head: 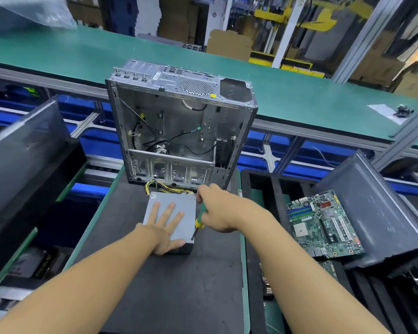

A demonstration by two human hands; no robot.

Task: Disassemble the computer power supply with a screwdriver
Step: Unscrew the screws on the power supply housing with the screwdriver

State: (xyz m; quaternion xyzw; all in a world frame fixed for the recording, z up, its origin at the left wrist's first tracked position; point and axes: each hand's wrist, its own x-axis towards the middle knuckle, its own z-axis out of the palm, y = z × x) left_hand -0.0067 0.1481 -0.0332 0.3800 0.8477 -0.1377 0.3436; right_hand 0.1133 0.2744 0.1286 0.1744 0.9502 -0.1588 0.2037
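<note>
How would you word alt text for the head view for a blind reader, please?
A person's left hand presses flat on a grey metal power supply box on a black mat, while the right hand holds a green-and-yellow screwdriver at its near right corner. An open grey computer case stands behind.

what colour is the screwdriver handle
Green and yellow screwdriver handle, gripped by the right hand; seen in the head view.

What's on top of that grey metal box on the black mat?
A left hand lies flat on the grey box, fingers spread. A screwdriver, gripped by the right hand, has its tip at the near right corner. The lid under the palm is hidden.
</note>
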